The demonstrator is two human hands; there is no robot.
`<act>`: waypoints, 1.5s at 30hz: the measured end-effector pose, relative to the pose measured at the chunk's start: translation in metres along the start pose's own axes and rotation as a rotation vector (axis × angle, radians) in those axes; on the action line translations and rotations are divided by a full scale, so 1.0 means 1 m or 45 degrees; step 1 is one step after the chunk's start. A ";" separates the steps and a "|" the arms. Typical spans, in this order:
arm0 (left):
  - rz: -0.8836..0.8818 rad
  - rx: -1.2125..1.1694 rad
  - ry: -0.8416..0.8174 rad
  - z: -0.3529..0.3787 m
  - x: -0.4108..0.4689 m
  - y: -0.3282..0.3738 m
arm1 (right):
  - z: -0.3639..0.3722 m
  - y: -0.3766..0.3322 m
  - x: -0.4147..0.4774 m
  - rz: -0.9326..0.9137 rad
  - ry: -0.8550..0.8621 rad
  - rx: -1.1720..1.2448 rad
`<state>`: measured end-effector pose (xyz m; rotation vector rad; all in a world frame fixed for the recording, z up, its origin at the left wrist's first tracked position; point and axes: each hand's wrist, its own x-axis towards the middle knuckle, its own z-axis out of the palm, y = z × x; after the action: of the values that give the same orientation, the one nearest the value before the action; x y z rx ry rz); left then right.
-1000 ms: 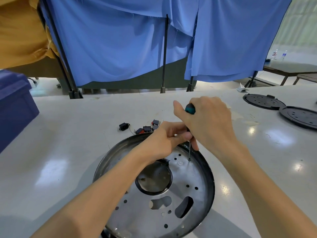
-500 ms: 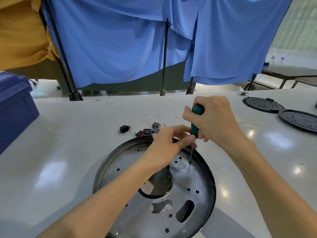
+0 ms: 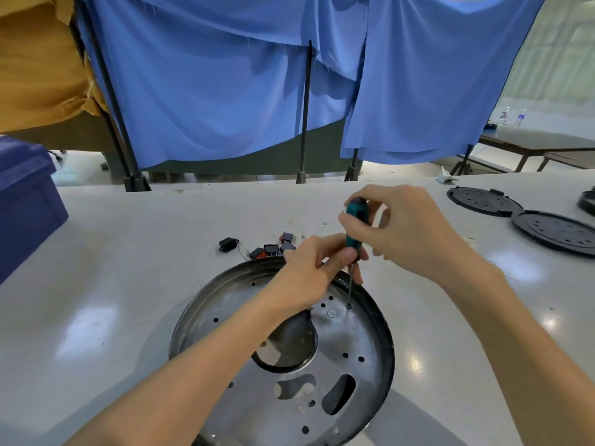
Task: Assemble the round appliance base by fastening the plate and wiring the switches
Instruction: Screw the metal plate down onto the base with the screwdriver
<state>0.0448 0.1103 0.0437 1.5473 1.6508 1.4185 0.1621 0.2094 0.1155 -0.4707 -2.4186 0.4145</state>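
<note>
The right hand (image 3: 415,233) pinches the screwdriver (image 3: 355,220) on a plate (image 3: 354,342) screw; the left hand (image 3: 309,272) grips its neck; the switches (image 3: 273,247) lie unwired.

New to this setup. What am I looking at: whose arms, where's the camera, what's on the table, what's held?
There is no machine here. A person works with bare hands, and the one current picture comes from a camera worn on their head, looking forward and down. On the white table lies a round metal base, dished, with holes and cut-outs. The right hand pinches the teal handle of a screwdriver, and the left hand grips it lower down. The tip meets the base near its far rim. Behind the base lie small black and red switches and a black socket. To the right are black round covers, and at the left edge is a blue bin. Blue cloth hangs behind.
</note>
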 end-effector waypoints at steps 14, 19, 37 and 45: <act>-0.324 0.994 -0.298 -0.049 -0.025 0.003 | 0.023 0.006 0.003 0.191 0.240 -0.365; -0.274 1.570 -0.565 -0.034 -0.030 0.006 | 0.022 0.005 0.002 0.195 0.178 -0.254; -0.182 2.112 -0.580 -0.021 -0.043 -0.009 | 0.018 -0.005 -0.007 0.159 -0.048 0.403; -0.095 2.136 -0.674 -0.023 -0.043 -0.008 | 0.028 -0.005 -0.006 0.191 0.062 0.288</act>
<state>0.0324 0.0644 0.0317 2.1311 2.4563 -0.8479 0.1476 0.1972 0.0933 -0.5554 -2.2630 0.7246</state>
